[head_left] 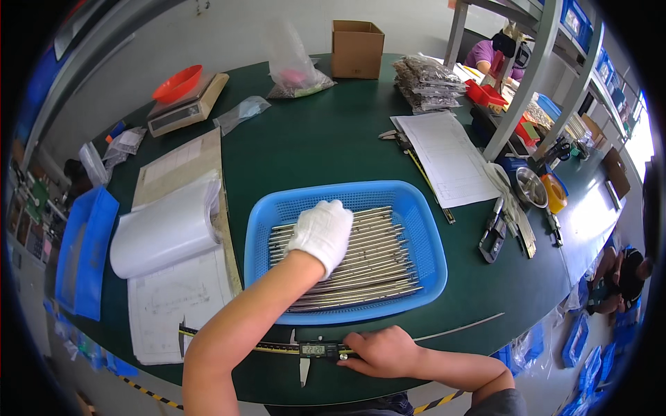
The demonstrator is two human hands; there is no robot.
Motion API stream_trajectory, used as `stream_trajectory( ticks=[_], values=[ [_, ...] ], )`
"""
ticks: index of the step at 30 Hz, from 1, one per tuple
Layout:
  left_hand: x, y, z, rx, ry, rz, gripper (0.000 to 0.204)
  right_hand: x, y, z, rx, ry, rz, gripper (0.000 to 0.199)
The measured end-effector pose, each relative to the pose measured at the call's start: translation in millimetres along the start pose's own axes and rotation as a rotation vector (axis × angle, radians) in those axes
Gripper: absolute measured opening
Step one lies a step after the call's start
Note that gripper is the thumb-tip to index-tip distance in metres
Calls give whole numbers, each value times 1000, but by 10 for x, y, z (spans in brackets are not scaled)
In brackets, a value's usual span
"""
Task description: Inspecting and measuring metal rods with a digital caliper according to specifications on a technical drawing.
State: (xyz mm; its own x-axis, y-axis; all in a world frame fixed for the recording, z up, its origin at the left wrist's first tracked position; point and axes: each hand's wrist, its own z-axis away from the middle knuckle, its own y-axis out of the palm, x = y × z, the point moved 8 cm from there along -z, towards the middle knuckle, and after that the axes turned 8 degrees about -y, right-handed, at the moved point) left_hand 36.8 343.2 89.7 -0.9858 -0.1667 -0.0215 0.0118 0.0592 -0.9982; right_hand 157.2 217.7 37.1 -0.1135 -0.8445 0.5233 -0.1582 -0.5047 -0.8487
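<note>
Rods [371, 258] of slim, silvery metal lie side by side under the left hand [323, 232], filling much of a blue perforated plastic basket [428, 236]. That hand wears a white glove and rests with fingers bent against the rods; whether it grasps any, I cannot tell, since its back hides the fingertips. Bare, the right hand [387, 353] is just outside the basket's near rim, its thumb and fingers closed around a digital caliper [318, 350] beside the display. The caliper's beam runs leftward from this hand and passes under the left forearm; a thin grey strip [461, 327] reaches out on the hand's other side. Left of the gloved hand are printed sheets [182, 305] partly under a clear plastic sleeve [168, 225] and, farther out, a blue tray [87, 253]. Beyond the gloved hand stands a cardboard box [357, 52]; well to its right lie more papers [444, 156] and a metal bowl [531, 187].
</note>
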Motion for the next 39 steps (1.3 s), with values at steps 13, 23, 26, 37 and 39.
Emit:
stream_trajectory(
  ticks=[13,23,26,37,39],
  values=[
    [139,166,-106,73,19,58,18,9,-24,-43,-7,-2,73,35],
    [-39,313,-270,179,-32,60,19,39,-69,-9,-44,-19,69,31],
    [-77,367,-239,-124,-31,33,19,120,-116,-49,-81,-34,72,28],
    [850,-1186,1373,-903,-110,1208,20,146,-124,4,-14,38,35,26],
    [1142,-1133,1833,-911,-237,1643,21,91,-171,-2,-30,50,43,26]
  ],
)
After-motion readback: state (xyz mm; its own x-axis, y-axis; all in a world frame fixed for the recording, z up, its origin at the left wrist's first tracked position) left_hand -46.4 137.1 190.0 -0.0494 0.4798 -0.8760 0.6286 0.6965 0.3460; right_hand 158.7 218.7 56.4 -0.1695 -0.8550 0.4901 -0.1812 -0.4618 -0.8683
